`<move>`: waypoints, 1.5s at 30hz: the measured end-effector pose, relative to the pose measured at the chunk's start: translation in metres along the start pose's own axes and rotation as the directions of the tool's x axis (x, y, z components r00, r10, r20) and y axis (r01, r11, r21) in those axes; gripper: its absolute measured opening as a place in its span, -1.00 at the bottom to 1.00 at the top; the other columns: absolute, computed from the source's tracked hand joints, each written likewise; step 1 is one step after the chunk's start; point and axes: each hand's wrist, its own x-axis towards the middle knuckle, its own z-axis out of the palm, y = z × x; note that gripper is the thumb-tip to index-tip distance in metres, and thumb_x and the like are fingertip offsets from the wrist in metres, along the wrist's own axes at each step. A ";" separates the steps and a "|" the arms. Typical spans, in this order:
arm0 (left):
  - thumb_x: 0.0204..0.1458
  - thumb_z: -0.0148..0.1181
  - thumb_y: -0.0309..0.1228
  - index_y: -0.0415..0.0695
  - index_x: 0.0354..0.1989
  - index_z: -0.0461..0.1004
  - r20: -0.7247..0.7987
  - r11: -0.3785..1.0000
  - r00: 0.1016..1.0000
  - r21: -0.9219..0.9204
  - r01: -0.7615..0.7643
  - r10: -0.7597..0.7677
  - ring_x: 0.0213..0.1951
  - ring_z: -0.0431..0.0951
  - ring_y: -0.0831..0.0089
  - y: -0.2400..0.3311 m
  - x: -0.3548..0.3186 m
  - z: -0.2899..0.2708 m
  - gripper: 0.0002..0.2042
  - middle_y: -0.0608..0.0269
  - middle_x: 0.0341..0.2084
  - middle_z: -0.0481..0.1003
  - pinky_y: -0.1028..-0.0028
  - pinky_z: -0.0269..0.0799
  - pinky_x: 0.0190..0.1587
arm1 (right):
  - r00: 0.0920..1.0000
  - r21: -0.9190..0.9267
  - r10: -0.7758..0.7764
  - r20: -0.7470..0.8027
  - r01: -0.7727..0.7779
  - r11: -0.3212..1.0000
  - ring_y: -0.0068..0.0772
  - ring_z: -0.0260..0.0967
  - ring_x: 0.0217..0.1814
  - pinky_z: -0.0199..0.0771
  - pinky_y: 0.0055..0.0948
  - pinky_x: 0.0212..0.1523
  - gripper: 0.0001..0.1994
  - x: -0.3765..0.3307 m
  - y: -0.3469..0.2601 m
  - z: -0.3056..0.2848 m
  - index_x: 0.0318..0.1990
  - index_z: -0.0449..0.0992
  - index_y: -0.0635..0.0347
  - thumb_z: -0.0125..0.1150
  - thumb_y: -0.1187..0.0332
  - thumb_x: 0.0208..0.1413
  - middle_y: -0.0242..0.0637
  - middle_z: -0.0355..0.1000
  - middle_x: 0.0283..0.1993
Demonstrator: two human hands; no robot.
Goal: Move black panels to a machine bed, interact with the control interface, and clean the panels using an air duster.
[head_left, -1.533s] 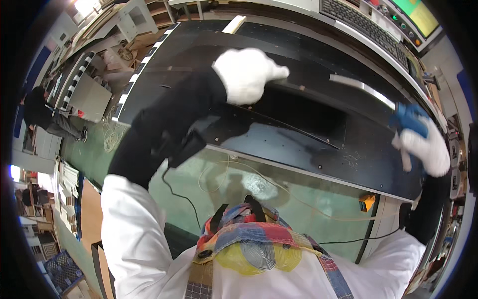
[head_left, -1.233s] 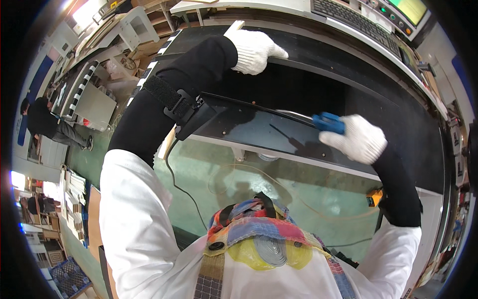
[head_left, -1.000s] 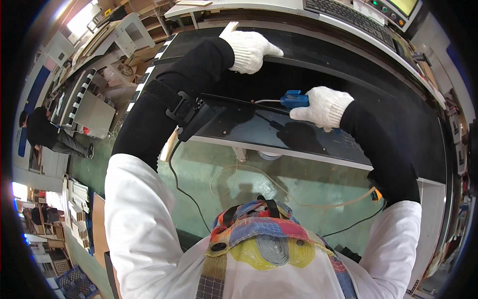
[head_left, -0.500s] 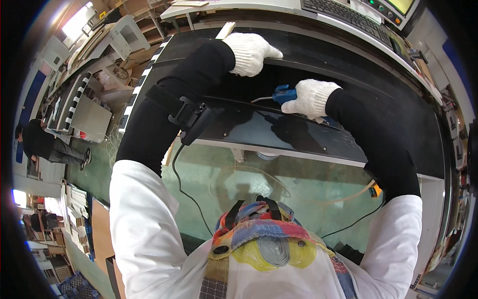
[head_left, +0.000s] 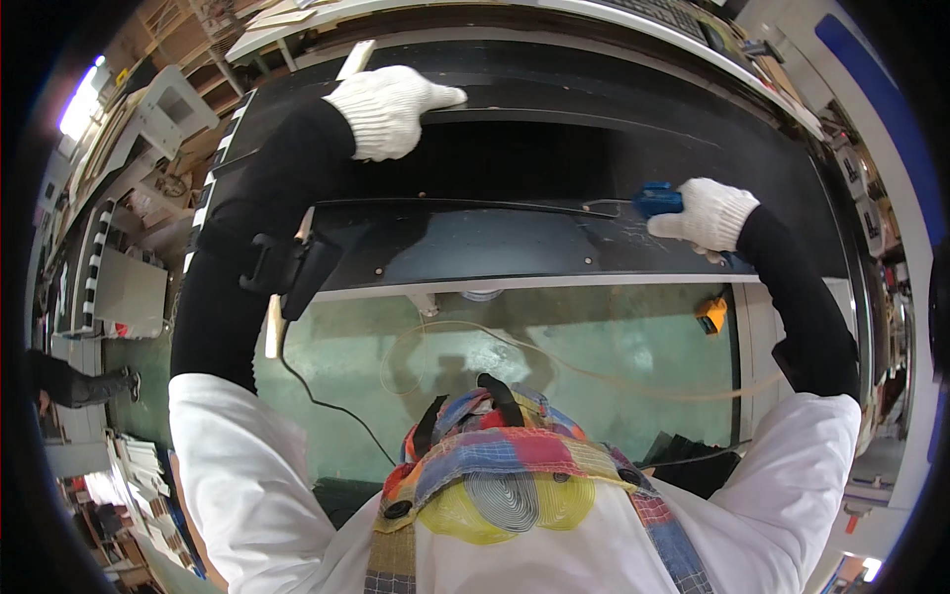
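Note:
My left hand [head_left: 388, 112], in a white knit glove, lies over the dark table [head_left: 712, 134] at the far left. It is closed over a pale wooden strip [head_left: 356, 59], one digit pointing right; the fingers beneath are hidden. The strip's far end sticks out beyond the glove, and a pale length shows again below my forearm. My right hand [head_left: 708, 213], gloved alike, is wrapped round a blue air blow gun [head_left: 656, 200] on the right. Its thin metal nozzle points left, just above the long dark slot in the table.
A thin hose [head_left: 515, 340] loops on the green floor below the table's front edge. Near the table's right leg is a yellow-and-black foot pedal [head_left: 712, 315]. A white desk [head_left: 416, 12] with a keyboard runs behind. Another person's legs [head_left: 84, 386] show at far left.
My right hand has moved right along the table with the air blow gun. The whole view has swung to the right; my left hand stays by the wooden strip.

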 end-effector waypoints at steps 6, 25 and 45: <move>-0.15 -0.03 -0.64 0.17 0.19 0.39 0.026 0.999 0.999 -0.036 -0.023 0.024 -0.63 0.52 0.39 0.018 0.000 -0.004 -0.36 0.23 -0.67 0.49 0.33 0.27 0.14 | 0.999 0.076 0.011 -0.052 -0.007 0.997 -0.46 0.40 -0.73 0.41 -0.41 -0.65 -0.50 -0.014 0.029 0.015 -0.52 0.51 0.33 0.19 -0.05 0.06 -0.26 0.39 -0.71; -0.19 0.11 -0.44 -0.17 -0.24 0.41 -0.270 0.986 0.963 -0.159 -0.040 -0.005 -0.12 0.45 0.06 0.034 -0.064 0.127 -0.73 0.01 -0.24 0.43 0.11 0.32 -0.01 | 0.951 0.667 -0.049 -0.304 0.249 0.702 -0.62 0.28 -0.49 0.23 -0.44 -0.49 -0.72 0.045 0.170 0.098 -0.38 0.46 0.15 0.22 0.11 0.04 -0.44 0.34 -0.54; 0.07 0.04 -0.31 -0.11 0.14 0.33 -0.048 0.305 0.310 -0.375 0.875 -0.950 0.05 0.44 0.04 -0.001 -0.379 0.131 -0.57 0.02 0.09 0.40 0.20 0.37 0.10 | 0.533 0.886 -0.768 -0.356 0.455 -0.095 -0.57 0.42 -0.28 0.42 -0.56 -0.21 -0.63 0.002 -0.313 0.124 0.05 0.43 0.29 0.24 0.36 0.08 -0.37 0.46 -0.21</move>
